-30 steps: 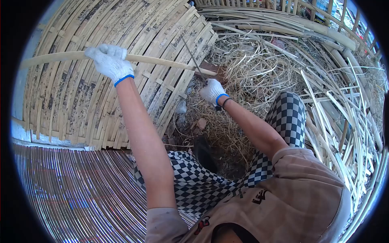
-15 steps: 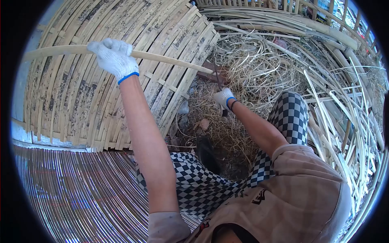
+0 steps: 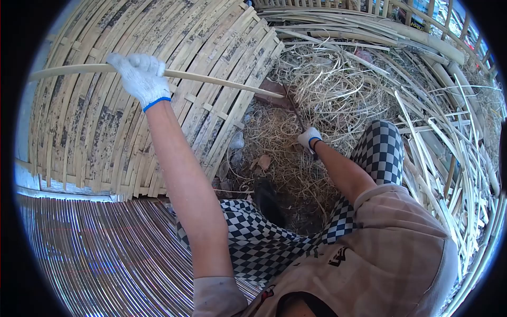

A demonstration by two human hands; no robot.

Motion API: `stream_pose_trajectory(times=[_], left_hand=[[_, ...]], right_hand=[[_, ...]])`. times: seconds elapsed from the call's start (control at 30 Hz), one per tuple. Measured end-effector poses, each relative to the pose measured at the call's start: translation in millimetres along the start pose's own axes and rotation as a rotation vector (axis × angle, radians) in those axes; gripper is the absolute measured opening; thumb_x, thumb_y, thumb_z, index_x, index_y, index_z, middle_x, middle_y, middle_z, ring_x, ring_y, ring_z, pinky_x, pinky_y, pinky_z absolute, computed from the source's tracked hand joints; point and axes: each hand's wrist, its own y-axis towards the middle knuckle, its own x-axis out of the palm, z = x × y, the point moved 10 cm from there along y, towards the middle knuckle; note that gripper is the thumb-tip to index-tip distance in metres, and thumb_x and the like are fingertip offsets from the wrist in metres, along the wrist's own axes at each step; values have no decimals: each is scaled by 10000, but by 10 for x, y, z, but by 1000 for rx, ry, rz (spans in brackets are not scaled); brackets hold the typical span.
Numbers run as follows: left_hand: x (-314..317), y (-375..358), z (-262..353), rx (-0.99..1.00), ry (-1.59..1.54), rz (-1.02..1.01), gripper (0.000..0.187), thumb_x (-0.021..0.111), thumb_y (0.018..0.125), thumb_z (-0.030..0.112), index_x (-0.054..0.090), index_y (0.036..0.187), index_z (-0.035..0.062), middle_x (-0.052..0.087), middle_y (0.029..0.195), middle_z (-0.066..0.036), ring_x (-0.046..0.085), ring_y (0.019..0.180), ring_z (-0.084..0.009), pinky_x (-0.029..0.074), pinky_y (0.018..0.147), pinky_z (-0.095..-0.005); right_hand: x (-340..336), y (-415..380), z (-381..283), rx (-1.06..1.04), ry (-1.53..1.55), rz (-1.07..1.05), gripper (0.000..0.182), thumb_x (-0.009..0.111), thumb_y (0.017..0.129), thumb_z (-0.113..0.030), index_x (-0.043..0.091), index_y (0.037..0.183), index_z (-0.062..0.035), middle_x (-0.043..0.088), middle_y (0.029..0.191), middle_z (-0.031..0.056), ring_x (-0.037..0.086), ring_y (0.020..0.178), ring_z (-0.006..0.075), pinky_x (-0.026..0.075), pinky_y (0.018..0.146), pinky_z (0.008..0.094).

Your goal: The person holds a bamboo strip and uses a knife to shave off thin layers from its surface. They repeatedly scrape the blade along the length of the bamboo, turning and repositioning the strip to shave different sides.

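Left hand (image 3: 139, 79), white knit glove: your fingers are wrapped round a pale bamboo strip (image 3: 214, 80), partway along it, above the woven bamboo panel (image 3: 121, 127). That spot likely steadies the length while leaving the near end free.

Right hand (image 3: 308, 138), gloved too: closed round the handle end of a thin-bladed knife (image 3: 294, 108); exact finger placement too small to tell. Your grip sits off to the strip's side, probably to keep your fingers clear of the edge.

Strip's free end lies over a reddish-brown brick (image 3: 271, 87), which seems to serve as a rest; whether they touch, cannot tell. Blade rises from your fist to just beside that end; contact unclear.

Long axis: roughly crosswise before you, gently bowed, far end out left past the panel, free end pointing right and a little toward you. Curly bamboo shavings (image 3: 343, 87) heaped just beyond the brick.
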Motion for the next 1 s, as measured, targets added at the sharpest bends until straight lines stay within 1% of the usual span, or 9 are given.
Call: stream_pose_trajectory(times=[0.1,0.2,0.37,0.4,0.53,0.67,0.77,0.8,1.0], left_hand=[[-81,28,-7,-55,-15,-59,662,452,1044,657,286,584,212,224,505,42,101,448,-129,86,443,-311],[-84,43,-28,-65,-46,-150,643,472,1061,593,279,585,207,206,503,42,105,446,-127,83,443,-318],[-149,-20,-15,-78,-61,-105,599,508,1066,491,271,593,211,176,509,48,101,459,-127,90,452,-310],[-170,-26,-20,-84,-65,-103,592,513,1065,477,269,595,211,171,512,49,98,463,-128,93,454,-308],[-312,-100,9,-79,-61,-58,570,499,1070,427,265,600,205,173,526,45,108,470,-126,108,462,-315],[-530,-61,5,-70,-95,-60,558,514,1048,406,257,591,215,178,511,47,90,462,-127,90,455,-315],[-783,-57,27,-51,-74,-8,545,503,1042,380,251,585,220,181,510,47,92,453,-123,89,449,-316],[-878,-53,22,-44,-60,33,541,498,1040,372,250,584,221,183,509,48,95,450,-122,90,447,-316],[-1271,-79,-13,-44,-138,12,510,470,1042,312,250,592,218,189,504,46,113,436,-113,102,434,-312]], right_hand=[[-312,-199,-565,-136,-88,-24,308,663,883,-202,721,1125,-20,760,961,192,761,896,328,600,743,418],[-1092,-1070,-1309,-40,555,19,409,641,875,-189,662,1210,45,740,880,235,758,813,312,603,681,399],[-1569,-1507,-2077,-303,548,14,477,651,860,-244,636,1199,90,731,887,269,761,839,311,599,729,423],[-1604,-1437,-2074,-395,443,161,475,655,850,-253,636,1200,67,727,970,300,742,953,379,579,847,466],[-1358,-1175,-1509,-181,320,261,441,663,847,-261,597,1194,3,715,1098,278,690,1076,425,540,939,493],[-1122,-935,-960,-62,499,406,416,665,847,-207,581,1212,-25,678,837,176,697,794,337,535,723,446],[-1072,-951,-776,-31,808,254,310,649,886,-192,594,1150,-39,712,915,171,728,794,310,581,690,432],[-975,-802,-702,-63,904,238,237,625,898,-125,589,1110,-25,672,832,120,674,621,237,561,551,380],[-599,-892,-667,30,1241,-126,134,612,908,-155,574,915,-27,586,685,79,600,513,228,519,475,382]])
